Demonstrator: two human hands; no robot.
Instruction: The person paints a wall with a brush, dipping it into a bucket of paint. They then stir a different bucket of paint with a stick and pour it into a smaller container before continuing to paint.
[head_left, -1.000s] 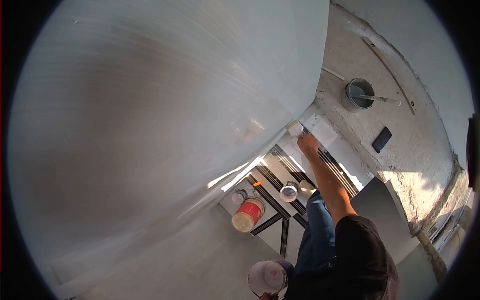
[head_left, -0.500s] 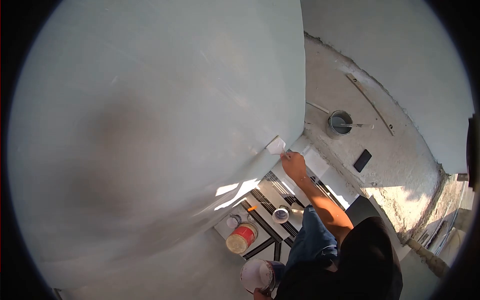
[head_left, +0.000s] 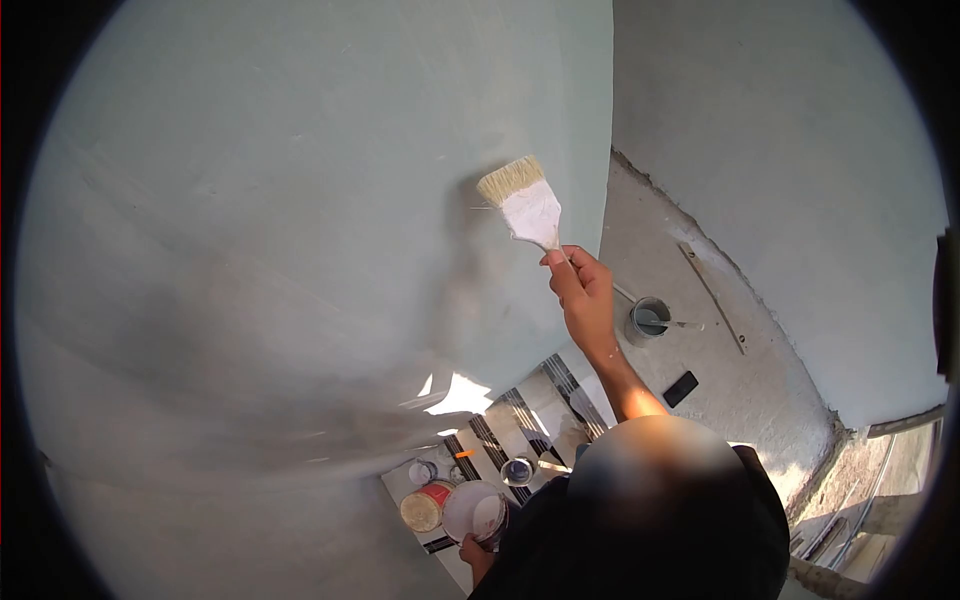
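Note:
My right hand [head_left: 583, 295] is raised and shut on the handle of a wide flat paintbrush [head_left: 525, 205] coated in white paint. Its pale bristles point up and touch the light grey-green wall [head_left: 250, 250] near the wall's outer corner. Low in the view, my left hand [head_left: 475, 553] holds a white paint tub [head_left: 476, 512] from below, close to my black shirt.
Far below, a tiled floor with black stripes [head_left: 497, 428] carries a red paint can [head_left: 424, 506] and a small open tin [head_left: 517, 470]. On the rough concrete ledge [head_left: 720, 400] to the right stand a grey bucket with a stick [head_left: 648, 320] and a black phone [head_left: 680, 389].
My right hand has swept the brush from low at the wall's corner up onto the wall face. The view tilted upward, and my left hand with the tub came into sight.

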